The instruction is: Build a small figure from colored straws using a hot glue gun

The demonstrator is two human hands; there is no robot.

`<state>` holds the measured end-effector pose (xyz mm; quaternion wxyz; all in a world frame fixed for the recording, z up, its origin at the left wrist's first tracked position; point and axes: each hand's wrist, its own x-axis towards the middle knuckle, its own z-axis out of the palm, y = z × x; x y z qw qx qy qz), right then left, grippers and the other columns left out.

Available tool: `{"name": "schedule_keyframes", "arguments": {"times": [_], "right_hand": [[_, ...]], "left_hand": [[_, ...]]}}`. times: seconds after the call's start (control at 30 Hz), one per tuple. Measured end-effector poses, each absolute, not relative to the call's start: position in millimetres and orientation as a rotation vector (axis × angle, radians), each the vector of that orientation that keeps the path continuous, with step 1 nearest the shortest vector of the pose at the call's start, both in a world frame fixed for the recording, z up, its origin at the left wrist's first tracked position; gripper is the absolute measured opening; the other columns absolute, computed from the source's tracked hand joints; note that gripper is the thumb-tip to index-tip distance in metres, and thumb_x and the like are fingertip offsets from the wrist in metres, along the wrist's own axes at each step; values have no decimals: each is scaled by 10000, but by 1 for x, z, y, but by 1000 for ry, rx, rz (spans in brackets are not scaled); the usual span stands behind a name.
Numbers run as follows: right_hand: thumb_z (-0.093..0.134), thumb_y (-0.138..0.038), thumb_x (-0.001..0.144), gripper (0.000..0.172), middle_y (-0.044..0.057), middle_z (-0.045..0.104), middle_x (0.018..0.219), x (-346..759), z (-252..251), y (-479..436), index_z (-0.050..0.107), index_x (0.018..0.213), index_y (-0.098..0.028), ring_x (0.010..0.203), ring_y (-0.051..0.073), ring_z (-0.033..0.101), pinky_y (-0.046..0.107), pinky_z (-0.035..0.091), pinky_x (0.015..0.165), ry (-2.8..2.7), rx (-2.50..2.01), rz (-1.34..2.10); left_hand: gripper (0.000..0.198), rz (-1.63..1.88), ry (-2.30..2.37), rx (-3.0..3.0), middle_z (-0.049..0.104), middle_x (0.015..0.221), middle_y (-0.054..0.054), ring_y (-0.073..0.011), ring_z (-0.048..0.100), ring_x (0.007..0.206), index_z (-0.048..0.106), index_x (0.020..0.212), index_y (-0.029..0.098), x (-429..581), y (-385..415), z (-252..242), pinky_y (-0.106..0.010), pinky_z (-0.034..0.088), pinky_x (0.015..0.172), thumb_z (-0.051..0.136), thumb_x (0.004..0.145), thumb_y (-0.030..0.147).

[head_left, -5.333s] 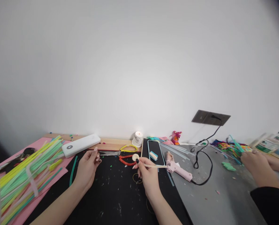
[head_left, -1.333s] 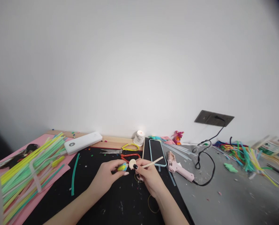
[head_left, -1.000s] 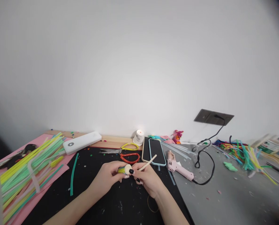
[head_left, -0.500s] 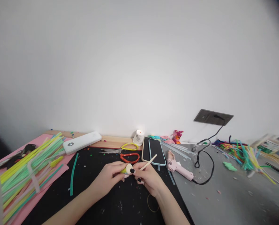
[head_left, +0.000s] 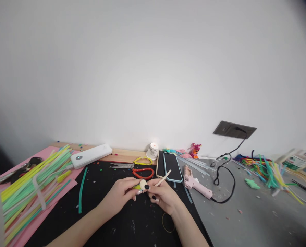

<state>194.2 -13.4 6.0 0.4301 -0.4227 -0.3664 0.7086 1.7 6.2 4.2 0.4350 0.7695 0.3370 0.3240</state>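
Just in front of the scissors (head_left: pixel 133 167), the left hand (head_left: pixel 120 193) pinches a yellow piece (head_left: pixel 136 187) between its fingers while the right hand (head_left: pixel 165 197) pinches a cream disc (head_left: pixel 143 184), a pale strip (head_left: pixel 163 179) jutting from its grip, likely to brace piece and disc against each other.

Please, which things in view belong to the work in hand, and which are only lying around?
In hand: cream disc, pale strip (right hand); yellow piece (left hand).

Apparently just lying around: scissors, glue gun, blue-edged phone, white device, teal strip.
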Motion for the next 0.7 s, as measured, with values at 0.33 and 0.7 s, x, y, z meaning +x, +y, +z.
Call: {"name": "schedule_keyframes", "arguments": {"times": [0.33, 0.7], "right_hand": [[833, -310, 555, 248, -31, 555, 551, 193, 10, -16, 679, 652, -142, 436, 41, 289, 232, 127, 459, -938, -1054, 1768], [756, -387, 695, 275, -83, 387, 432, 188, 1, -12, 623, 648, -151, 406, 52, 231, 217, 134, 415, -1024, -1094, 1387]], "left_hand": [[375, 841, 849, 1653, 702, 900, -23, -146, 618, 631, 620, 1173, 195, 5, 6, -4, -293, 532, 661, 578, 803, 235], [312, 1027, 915, 1527, 619, 852, 15, -130, 596, 605, 406, 1181, 237, 6, 10, -6, -283, 502, 608, 474, 893, 334]]}}
